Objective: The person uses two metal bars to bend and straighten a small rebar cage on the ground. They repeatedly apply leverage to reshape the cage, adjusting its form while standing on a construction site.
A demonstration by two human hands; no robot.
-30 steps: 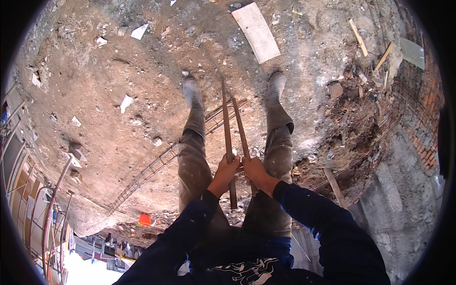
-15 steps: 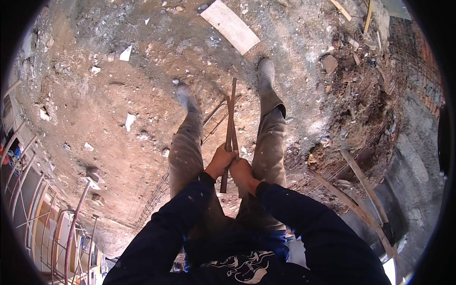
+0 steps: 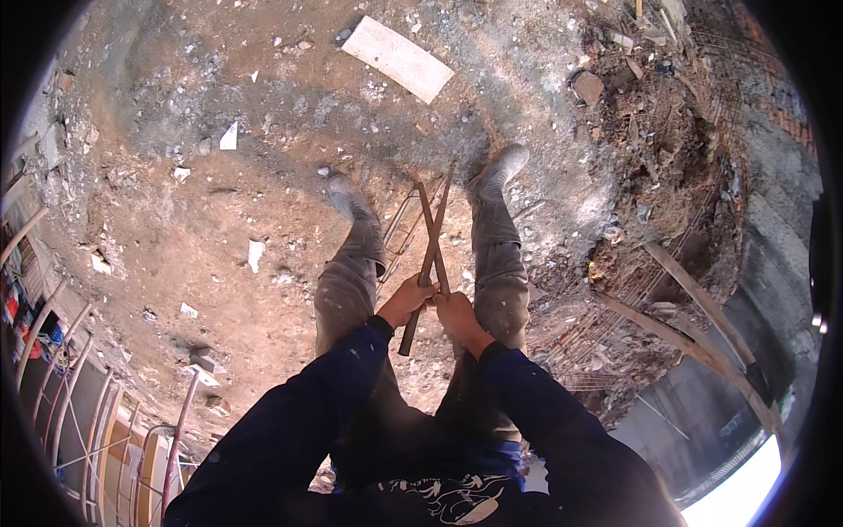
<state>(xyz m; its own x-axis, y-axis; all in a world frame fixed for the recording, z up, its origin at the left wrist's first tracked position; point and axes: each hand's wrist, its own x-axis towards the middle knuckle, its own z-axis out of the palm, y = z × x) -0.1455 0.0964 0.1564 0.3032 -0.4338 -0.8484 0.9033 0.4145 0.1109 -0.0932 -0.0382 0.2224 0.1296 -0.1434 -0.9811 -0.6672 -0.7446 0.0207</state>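
Observation:
Two long, narrow brown bars cross in an X in front of me, between my legs. My left hand [image 3: 406,299] is closed round one bar [image 3: 411,332], whose lower end sticks out below the fist and whose thin far end reaches toward my right boot. My right hand [image 3: 458,318] grips the other bar [image 3: 426,206], which slants up and left to end near my left boot. The hands are side by side, almost touching. Whether the bars are joined where they cross, I cannot tell; their material is also unclear.
Behind the bars, a ladder-like metal frame [image 3: 399,230] lies on the dirt between my boots. A pale board [image 3: 398,60] is ahead. Rubble [image 3: 672,149] and wooden poles [image 3: 694,294] are on the right; curved poles [image 3: 180,439] stand at the lower left.
The bars have spread from nearly parallel into a wider X, both hands still gripping. My right boot has turned outward, and the view has shifted slightly.

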